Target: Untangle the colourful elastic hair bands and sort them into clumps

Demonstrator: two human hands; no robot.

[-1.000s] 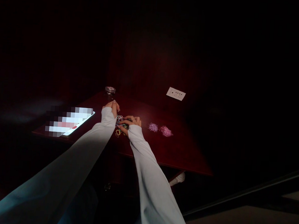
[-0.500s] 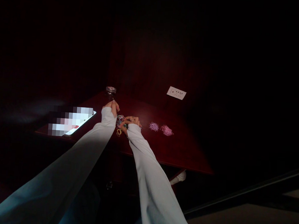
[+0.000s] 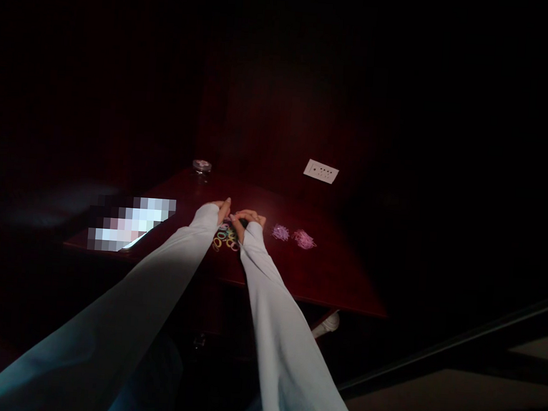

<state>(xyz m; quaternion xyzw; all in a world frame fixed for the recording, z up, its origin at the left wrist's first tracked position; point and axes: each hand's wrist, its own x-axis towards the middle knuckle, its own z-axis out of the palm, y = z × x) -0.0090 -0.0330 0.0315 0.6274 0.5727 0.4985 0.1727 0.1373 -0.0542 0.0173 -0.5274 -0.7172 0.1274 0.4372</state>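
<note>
Hands (image 3: 255, 220) close together, fingers (image 3: 225, 209) bent.

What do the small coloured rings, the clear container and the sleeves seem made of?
Coloured rings: perhaps rubber or elastic fabric, from their looped shape; finish too small to judge. Clear container: glossy glass or plastic, see-through with highlights. Sleeves: soft matte fabric, draping in folds.

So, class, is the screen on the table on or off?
On: the screen glows bright bluish-white against the dark red table.
</note>
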